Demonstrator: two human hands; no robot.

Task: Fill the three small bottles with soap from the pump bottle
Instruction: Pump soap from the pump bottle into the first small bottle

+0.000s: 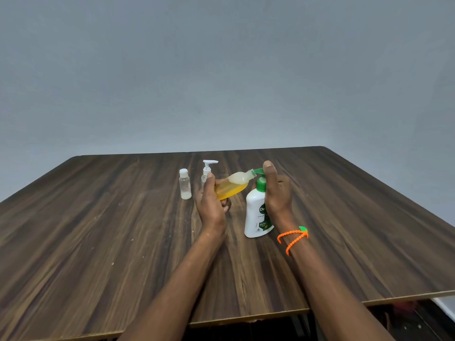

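Left grip: the left hand (211, 200) is grasping a small bottle (231, 185), fingers curled round its lower half, and is holding it tilted above the counter (98, 217) with the open neck pointing right.
Right grip: the right hand (277, 193) is released and holding nothing; its fingers are lying straight, with the fingertip pressing on the green pump head (259, 171).
Pump bottle: the white pump bottle (258, 212) is standing upright on the counter, just left of the right palm, with its nozzle meeting the small bottle's neck.
Fill level: the held bottle is showing amber soap through more than half its body, with paler foam towards the neck.
Other bottles: a capped clear bottle (185, 184) is standing upright to the left and looks empty; a small clear pump-top bottle (206, 171) is standing just behind the left hand, its contents hard to tell.
Stage: judging by this, the first fill is nearing its end and two are waiting.
Risk, overflow: with the bottle tilted so far, another full stroke could be pushing soap out over the neck and onto the counter.
Risk, misalignment: if the left hand is drifting while the pump is dropping, the nozzle could be missing the narrow neck.
Risk, tipping: nothing is steadying the pump bottle's body, so an off-centre press could be rocking it.
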